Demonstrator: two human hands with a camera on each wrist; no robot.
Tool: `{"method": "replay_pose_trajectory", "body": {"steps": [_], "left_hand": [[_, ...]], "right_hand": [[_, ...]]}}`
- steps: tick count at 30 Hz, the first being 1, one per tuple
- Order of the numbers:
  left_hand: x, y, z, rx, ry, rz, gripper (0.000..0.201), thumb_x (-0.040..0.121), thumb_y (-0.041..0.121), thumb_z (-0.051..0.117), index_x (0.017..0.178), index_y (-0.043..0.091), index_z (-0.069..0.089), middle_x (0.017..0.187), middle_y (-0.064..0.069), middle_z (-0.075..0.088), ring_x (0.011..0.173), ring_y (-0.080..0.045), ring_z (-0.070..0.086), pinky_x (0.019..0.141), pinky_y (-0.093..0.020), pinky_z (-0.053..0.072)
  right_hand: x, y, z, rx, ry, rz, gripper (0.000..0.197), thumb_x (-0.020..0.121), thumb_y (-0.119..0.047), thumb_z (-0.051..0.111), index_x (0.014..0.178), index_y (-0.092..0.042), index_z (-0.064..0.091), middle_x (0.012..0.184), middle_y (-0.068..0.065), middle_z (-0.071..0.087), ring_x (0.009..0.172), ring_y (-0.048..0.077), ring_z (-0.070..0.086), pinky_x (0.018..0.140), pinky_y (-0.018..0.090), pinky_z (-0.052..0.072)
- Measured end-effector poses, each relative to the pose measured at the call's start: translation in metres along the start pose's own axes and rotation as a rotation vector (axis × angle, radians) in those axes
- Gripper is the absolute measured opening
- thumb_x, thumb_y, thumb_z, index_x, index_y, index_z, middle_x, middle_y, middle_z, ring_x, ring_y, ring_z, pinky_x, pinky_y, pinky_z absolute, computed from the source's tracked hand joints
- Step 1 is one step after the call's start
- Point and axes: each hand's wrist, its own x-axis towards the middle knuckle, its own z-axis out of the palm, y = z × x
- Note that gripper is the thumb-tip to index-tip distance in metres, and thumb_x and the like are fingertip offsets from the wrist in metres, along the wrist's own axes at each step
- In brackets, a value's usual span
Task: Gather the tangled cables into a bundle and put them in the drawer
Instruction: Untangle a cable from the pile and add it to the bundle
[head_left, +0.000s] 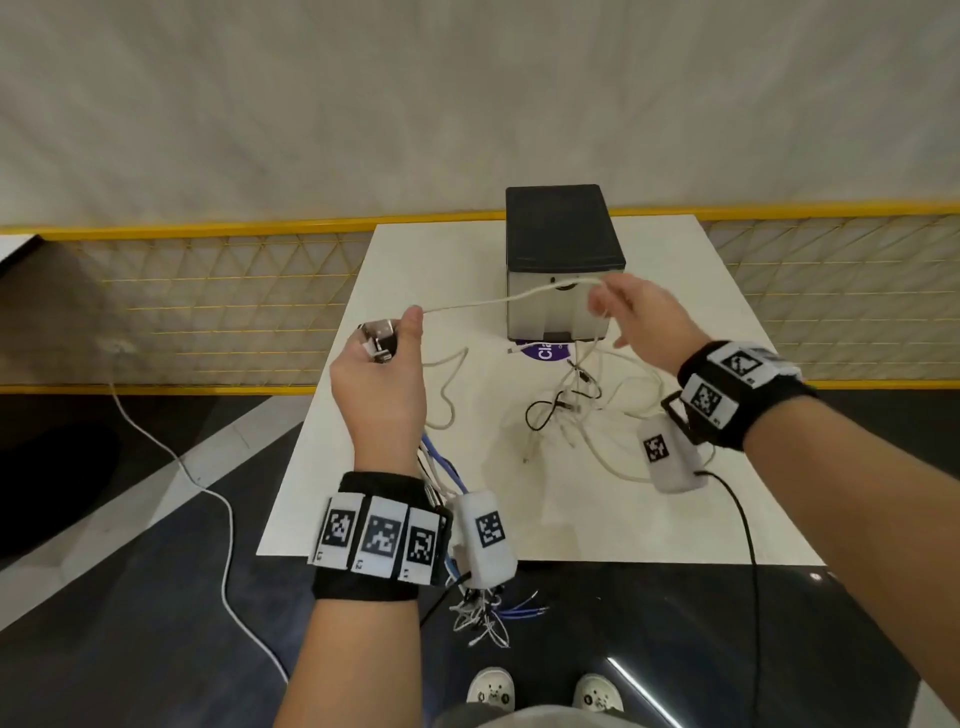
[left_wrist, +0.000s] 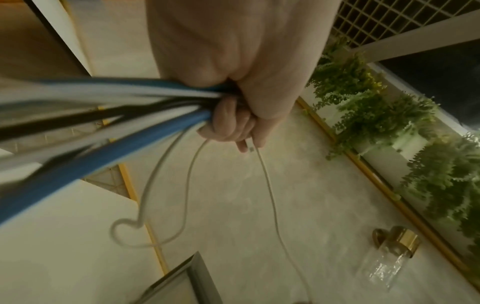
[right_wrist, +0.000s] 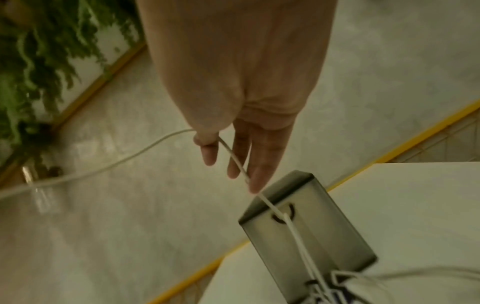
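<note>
From the head view, the left hand (head_left: 376, 374) is gripping a gathered bundle (head_left: 441, 475) of blue, white and black cables that is hanging down past the near edge of the counter (head_left: 675, 530), while its thumb is pinning one white cable (head_left: 498, 300) that is running across to the right hand (head_left: 644, 319). The right hand is holding that strand up in front of the drawer unit (head_left: 563, 260), probably to draw it clear of the tangle before adding it to the bundle. The rest of the loose cables (head_left: 576, 405) are lying on the counter just near of the unit — so the gathering looks only partly done. The drawer front is appearing closed, so what is inside cannot be told. From the left wrist view, the fingers (left_wrist: 228, 123) are curling tightly round the cable bundle (left_wrist: 103, 115), with thin white strands (left_wrist: 270, 195) trailing away below, one looping over the counter edge. From the right wrist view, the thumb and forefinger are pinching the white cable (right_wrist: 233, 158) lightly while the other fingers (right_wrist: 262, 164) are lying straight and close together, and the cable is running down past the drawer unit (right_wrist: 319, 232) — its round pull hole facing the hand — toward the heap on the counter (right_wrist: 415, 205).
</note>
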Motion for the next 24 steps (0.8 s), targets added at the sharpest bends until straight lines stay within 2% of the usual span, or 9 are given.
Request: {"method": "replay_pose_trajectory", "body": {"steps": [2,6,9,11,12,14,16,20,24], "left_hand": [[-0.003,-0.001,-0.001,0.043,-0.051,-0.011,0.013,0.086,0.043,0.073,0.09,0.031,0.071,0.076,-0.003,0.064,0.065,-0.017,0.053,0.067,-0.036,0.048],[-0.017,0.014,0.008,0.041,-0.177,0.039,0.049,0.09,0.033,0.071,0.136,0.036,0.055,0.109,0.007,0.063,0.086,-0.008,0.062,0.057,-0.011,0.048],[-0.022,0.022,0.015,0.0,-0.227,0.128,0.057,0.09,0.029,0.072,0.141,0.037,0.05,0.125,0.024,0.058,0.126,-0.007,0.053,0.097,-0.016,0.048],[-0.022,0.025,0.019,0.02,-0.246,0.165,0.061,0.089,0.033,0.073,0.142,0.045,0.046,0.139,0.011,0.057,0.132,-0.019,0.051,0.108,-0.033,0.045],[-0.021,0.027,0.021,0.017,-0.256,0.18,0.063,0.089,0.032,0.073,0.143,0.045,0.044,0.142,0.009,0.055,0.133,-0.018,0.05,0.104,-0.029,0.047],[-0.021,0.031,0.027,0.017,-0.292,0.207,0.064,0.09,0.028,0.072,0.146,0.041,0.042,0.139,0.016,0.05,0.125,0.006,0.05,0.081,-0.003,0.046],[-0.018,0.03,0.035,0.082,-0.357,0.197,0.061,0.091,0.031,0.07,0.146,0.036,0.043,0.129,0.017,0.05,0.11,0.014,0.049,0.071,0.004,0.038],[-0.009,0.018,0.053,0.253,-0.44,0.117,0.023,0.091,0.038,0.069,0.107,0.021,0.071,0.08,0.01,0.066,0.073,-0.009,0.058,0.064,-0.02,0.042],[-0.002,0.012,0.059,0.337,-0.469,0.159,0.022,0.093,0.034,0.066,0.086,0.014,0.073,0.069,0.005,0.066,0.067,-0.013,0.058,0.063,-0.027,0.043]], "right_hand": [[0.011,-0.015,-0.012,0.18,0.069,0.007,0.025,0.103,-0.023,0.036,0.095,-0.011,0.057,0.086,0.003,0.058,0.085,0.017,0.059,0.074,0.039,0.06],[0.029,-0.042,-0.031,0.341,0.178,-0.096,0.023,0.102,-0.023,0.04,0.101,-0.016,0.062,0.086,-0.008,0.058,0.086,0.012,0.062,0.086,0.032,0.057],[0.037,-0.052,-0.035,0.107,0.196,-0.293,0.025,0.099,-0.026,0.048,0.114,-0.021,0.067,0.087,-0.005,0.046,0.081,0.004,0.049,0.083,0.01,0.043],[0.039,-0.056,-0.032,-0.154,0.117,-0.415,0.027,0.096,-0.028,0.053,0.119,-0.022,0.067,0.087,0.001,0.04,0.078,0.009,0.041,0.072,0.013,0.033],[0.039,-0.057,-0.03,-0.258,0.055,-0.457,0.028,0.095,-0.028,0.055,0.12,-0.021,0.067,0.087,0.002,0.04,0.081,0.011,0.04,0.071,0.019,0.031],[0.036,-0.06,-0.025,-0.375,-0.058,-0.514,0.028,0.093,-0.026,0.057,0.118,-0.018,0.068,0.086,0.002,0.042,0.083,0.012,0.041,0.073,0.025,0.031],[0.031,-0.063,-0.022,-0.409,-0.137,-0.572,0.027,0.093,-0.025,0.058,0.114,-0.014,0.07,0.084,-0.001,0.043,0.081,0.011,0.042,0.073,0.026,0.034],[0.023,-0.066,-0.015,-0.394,-0.177,-0.602,0.018,0.092,-0.019,0.059,0.102,-0.009,0.071,0.084,-0.003,0.048,0.076,0.009,0.044,0.071,0.024,0.037],[0.023,-0.051,-0.015,-0.308,-0.204,-0.514,0.011,0.089,-0.025,0.063,0.097,-0.017,0.064,0.089,-0.002,0.054,0.078,0.012,0.053,0.074,0.025,0.046]]}}
